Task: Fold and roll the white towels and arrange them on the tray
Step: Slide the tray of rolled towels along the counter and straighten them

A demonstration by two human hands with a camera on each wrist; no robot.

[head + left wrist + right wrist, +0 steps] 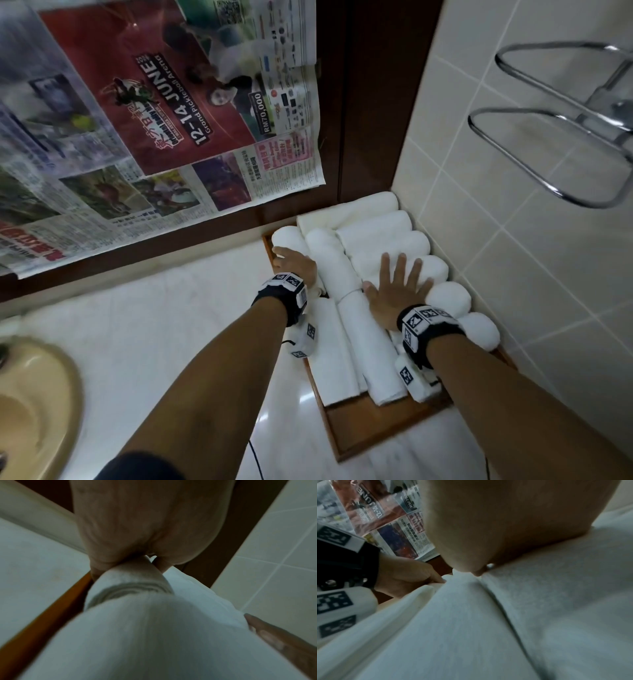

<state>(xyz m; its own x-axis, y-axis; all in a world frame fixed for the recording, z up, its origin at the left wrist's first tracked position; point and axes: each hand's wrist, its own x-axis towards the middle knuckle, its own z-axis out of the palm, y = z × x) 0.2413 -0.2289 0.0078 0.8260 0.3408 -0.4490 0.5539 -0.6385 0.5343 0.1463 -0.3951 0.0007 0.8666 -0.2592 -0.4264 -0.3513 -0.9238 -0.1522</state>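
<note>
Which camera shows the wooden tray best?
The head view: the wooden tray shows its bare near end and rim under the rolled towels. The left wrist view catches only an orange-brown strip of its edge. The right wrist view shows towels, hardly any tray.

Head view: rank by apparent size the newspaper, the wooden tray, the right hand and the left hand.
1. newspaper, far the largest.
2. wooden tray, mostly covered by rolled white towels.
3. right hand, flat and spread.
4. left hand, fingers partly hidden, so it looks smallest.

Hidden and cut-off parts

The left hand (295, 267) hides its fingers behind a rolled towel (287, 241); the basin (32, 404), at 8 o'clock, is cut off.
</note>
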